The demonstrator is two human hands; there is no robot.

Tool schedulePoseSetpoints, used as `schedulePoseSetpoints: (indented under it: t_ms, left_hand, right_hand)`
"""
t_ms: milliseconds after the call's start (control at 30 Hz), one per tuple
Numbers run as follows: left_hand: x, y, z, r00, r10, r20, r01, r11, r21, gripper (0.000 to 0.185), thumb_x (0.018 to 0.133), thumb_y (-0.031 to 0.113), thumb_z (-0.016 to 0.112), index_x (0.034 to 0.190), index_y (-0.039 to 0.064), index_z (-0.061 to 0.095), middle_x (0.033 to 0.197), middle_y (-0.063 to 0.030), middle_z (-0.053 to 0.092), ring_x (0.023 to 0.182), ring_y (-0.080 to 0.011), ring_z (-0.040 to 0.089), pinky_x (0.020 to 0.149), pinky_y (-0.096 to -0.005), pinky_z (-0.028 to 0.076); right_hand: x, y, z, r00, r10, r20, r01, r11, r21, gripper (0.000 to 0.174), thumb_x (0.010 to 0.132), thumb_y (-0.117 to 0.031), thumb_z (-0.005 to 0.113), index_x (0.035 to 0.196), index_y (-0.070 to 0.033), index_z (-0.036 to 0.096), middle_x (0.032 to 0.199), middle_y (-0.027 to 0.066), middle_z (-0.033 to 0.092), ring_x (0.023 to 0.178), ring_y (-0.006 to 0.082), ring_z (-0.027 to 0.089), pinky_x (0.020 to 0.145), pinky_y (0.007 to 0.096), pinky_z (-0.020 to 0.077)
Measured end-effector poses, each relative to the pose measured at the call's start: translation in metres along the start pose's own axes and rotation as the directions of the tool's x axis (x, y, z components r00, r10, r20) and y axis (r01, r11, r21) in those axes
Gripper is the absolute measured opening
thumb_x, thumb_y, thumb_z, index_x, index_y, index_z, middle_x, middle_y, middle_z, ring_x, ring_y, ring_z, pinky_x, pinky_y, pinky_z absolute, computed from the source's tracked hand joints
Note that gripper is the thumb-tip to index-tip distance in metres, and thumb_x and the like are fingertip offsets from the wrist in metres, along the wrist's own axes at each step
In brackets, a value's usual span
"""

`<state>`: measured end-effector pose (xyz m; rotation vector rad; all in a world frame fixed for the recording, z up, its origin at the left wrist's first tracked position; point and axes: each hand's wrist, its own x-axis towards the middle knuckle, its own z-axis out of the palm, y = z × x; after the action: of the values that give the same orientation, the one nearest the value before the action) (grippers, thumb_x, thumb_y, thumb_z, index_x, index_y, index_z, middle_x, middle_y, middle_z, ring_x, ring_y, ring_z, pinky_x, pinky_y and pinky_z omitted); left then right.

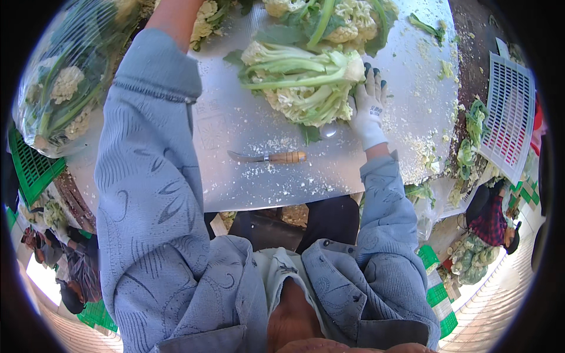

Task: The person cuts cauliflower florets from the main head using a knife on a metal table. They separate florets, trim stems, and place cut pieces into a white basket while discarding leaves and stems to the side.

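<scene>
My left forearm reaches out past the top edge of the view, and the left hand itself is out of view. My right hand [371, 106], in a white knitted glove with dark fingertips and printed writing, lies stretched out, its fingers beside the stalk end of a cauliflower head [304, 84]. Its thumb side touches or nearly touches the leaves. This head lies on its side, its pale leaf ribs pointing left. Closer to me, a curved-blade knife [267, 157] with a wooden handle rests on the metal tabletop [287, 189], blade to the left.
More leafy cauliflowers [348, 22] lie at the far side. A clear plastic bag of cauliflowers [66, 88] stands at left by a green crate [33, 163]. A white plastic crate [507, 114] is at right. Crumbs and leaf scraps litter the table. Other people [490, 216] are at both sides.
</scene>
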<state>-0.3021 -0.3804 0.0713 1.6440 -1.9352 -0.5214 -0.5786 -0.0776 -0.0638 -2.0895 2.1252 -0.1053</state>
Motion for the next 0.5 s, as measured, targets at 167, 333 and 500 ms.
schedulePoseSetpoints:
  t_ms: [167,333,500]
  left_hand:
    - [-0.072,0.008,-0.016,0.999,0.004,0.033,-0.008,0.993,0.115,0.041,0.080,0.030,0.076,0.105,0.002,0.062,0.104,-0.0238,0.069,0.104,-0.0395,0.066,0.091,-0.0451,0.050]
    - [-0.120,-0.002,-0.027,0.983,0.183,-0.034,-0.180,0.982,0.055,0.027,0.079,0.017,0.075,0.093,0.001,0.059,0.093,-0.0200,0.068,0.090,-0.0354,0.066,0.080,-0.0435,0.050]
    - [-0.152,-0.002,-0.024,0.981,0.170,-0.094,-0.150,0.971,0.189,0.024,0.076,0.011,0.076,0.093,0.002,0.062,0.084,-0.0151,0.067,0.082,-0.0302,0.067,0.076,-0.0407,0.051]
  right_hand:
    - [-0.027,-0.029,-0.018,0.997,-0.029,0.077,0.018,0.990,0.137,0.037,0.090,-0.029,0.062,0.122,-0.010,0.065,0.152,0.0182,0.046,0.144,0.0476,0.034,0.119,0.0604,0.0203]
    - [-0.044,-0.060,-0.042,0.935,-0.009,-0.356,0.149,0.917,0.369,0.024,0.082,-0.014,0.072,0.104,-0.005,0.072,0.109,0.0221,0.070,0.109,0.0421,0.064,0.093,0.0462,0.0521]
    - [-0.092,-0.083,-0.059,0.975,-0.043,-0.218,0.102,0.958,0.268,0.039,0.078,-0.015,0.074,0.114,-0.002,0.068,0.108,0.0227,0.069,0.106,0.0391,0.065,0.088,0.0435,0.0524]
